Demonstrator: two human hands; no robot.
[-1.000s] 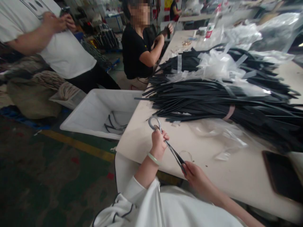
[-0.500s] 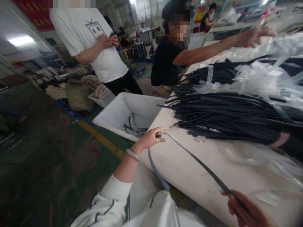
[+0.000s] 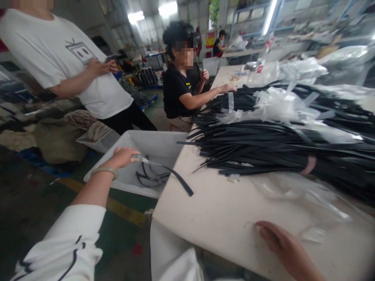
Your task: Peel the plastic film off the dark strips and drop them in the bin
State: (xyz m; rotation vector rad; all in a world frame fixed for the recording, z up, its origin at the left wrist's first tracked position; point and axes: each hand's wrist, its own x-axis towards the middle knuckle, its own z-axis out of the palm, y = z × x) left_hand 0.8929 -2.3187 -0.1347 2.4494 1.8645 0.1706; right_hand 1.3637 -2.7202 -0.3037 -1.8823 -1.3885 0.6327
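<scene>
My left hand (image 3: 124,157) is closed on one end of a dark flat strip (image 3: 180,181), over the white bin (image 3: 125,175). Near the fingers the strip looks pale and shiny, as if clear plastic covers it. Its dark free end hangs over the table's left edge. Inside the bin lie several similar dark strips (image 3: 146,177). My right hand (image 3: 278,244) is low over the pale table top (image 3: 216,218), its fingers loosely bent and apart from the thumb, with nothing visible in them.
A large bundle of dark strips (image 3: 263,144) covers the table's far side, with white plastic ribbons (image 3: 281,103) on top. Clear plastic film (image 3: 304,195) lies nearer. A seated co-worker (image 3: 178,86) reaches to the bundle; another person (image 3: 88,70) stands behind the bin. A bottle (image 3: 263,56) stands farther back.
My left hand has moved left with the strip, from the table edge to over the bin. My right hand has let go of the strip. The co-worker's outstretched arm has drawn back to the bundle.
</scene>
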